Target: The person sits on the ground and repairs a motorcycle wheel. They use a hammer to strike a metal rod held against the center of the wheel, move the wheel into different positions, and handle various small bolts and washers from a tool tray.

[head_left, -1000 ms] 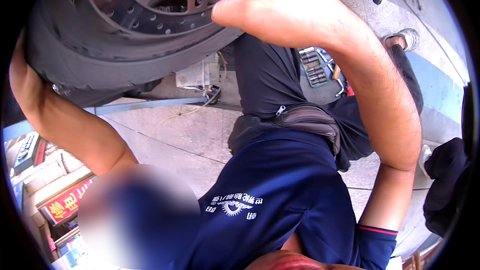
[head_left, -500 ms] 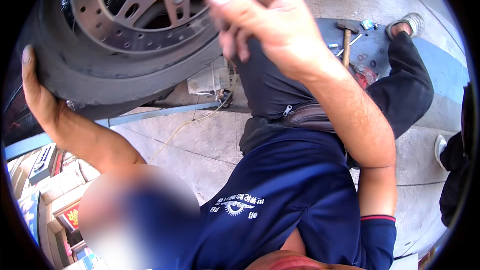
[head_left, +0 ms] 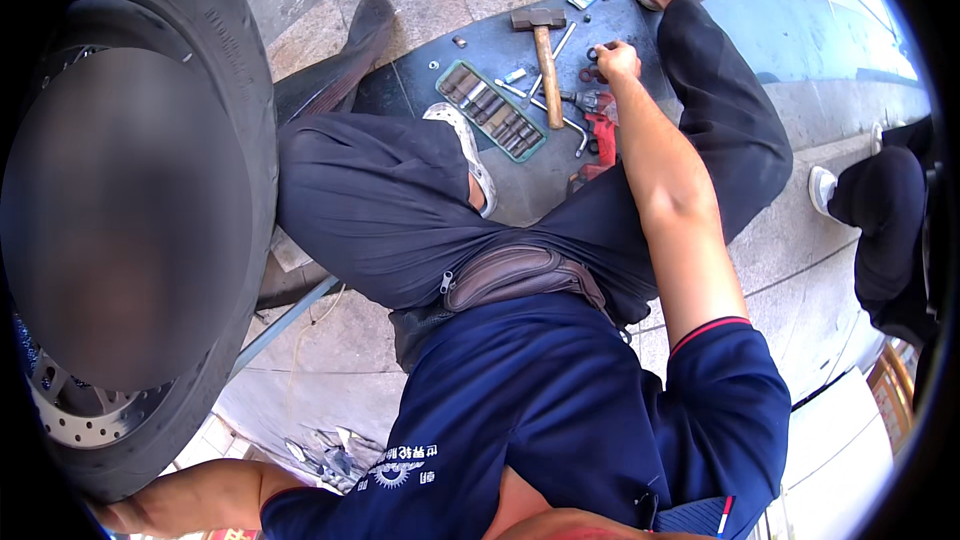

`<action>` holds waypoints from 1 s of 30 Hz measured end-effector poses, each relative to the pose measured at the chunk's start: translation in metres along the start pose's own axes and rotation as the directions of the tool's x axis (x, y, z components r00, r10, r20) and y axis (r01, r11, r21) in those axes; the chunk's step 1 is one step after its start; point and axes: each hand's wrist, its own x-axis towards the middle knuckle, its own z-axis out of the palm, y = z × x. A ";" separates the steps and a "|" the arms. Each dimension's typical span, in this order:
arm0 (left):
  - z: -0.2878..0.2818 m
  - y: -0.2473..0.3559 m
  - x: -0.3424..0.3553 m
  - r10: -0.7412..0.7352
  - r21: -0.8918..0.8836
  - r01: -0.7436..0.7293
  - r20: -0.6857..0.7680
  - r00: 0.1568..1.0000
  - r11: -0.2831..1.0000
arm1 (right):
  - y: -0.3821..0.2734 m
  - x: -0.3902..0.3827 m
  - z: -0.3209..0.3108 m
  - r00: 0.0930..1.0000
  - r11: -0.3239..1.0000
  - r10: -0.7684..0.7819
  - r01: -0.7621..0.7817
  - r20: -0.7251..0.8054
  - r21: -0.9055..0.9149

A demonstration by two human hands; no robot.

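My right hand reaches out over the blue-grey mat, its fingers closed in a pinch on a small dark ring. More small dark rings lie just below those fingertips. At the lower left, my left hand is against the bottom of a large black tire; its fingers are hidden. The tire stands upright on my left, on a wheel with a drilled brake disc. A blurred patch covers much of the wheel.
On the mat lie a wooden-handled hammer, a green socket case, a cross-shaped wrench and a red power tool. My legs spread around them. Another person's dark trouser leg is at the right.
My right hand has gone from beside the wheel to the rings on the mat. My left hand has slid down along the tire. The view has swung right, showing more tools.
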 end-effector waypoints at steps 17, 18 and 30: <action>0.020 0.122 0.020 -0.097 -0.016 0.101 0.175 0.980 0.995 | -0.265 -0.381 -0.026 0.383 0.270 -0.871 -0.154 0.309 0.950; 0.045 0.115 0.005 -0.049 0.136 0.021 0.205 0.978 0.991 | -0.266 -0.370 -0.017 0.408 0.259 -0.851 -0.218 0.329 0.941; 0.200 -0.201 -0.117 -0.629 0.221 0.601 0.436 0.644 0.768 | -0.132 -0.215 0.169 0.678 0.847 -0.361 -0.049 0.640 0.530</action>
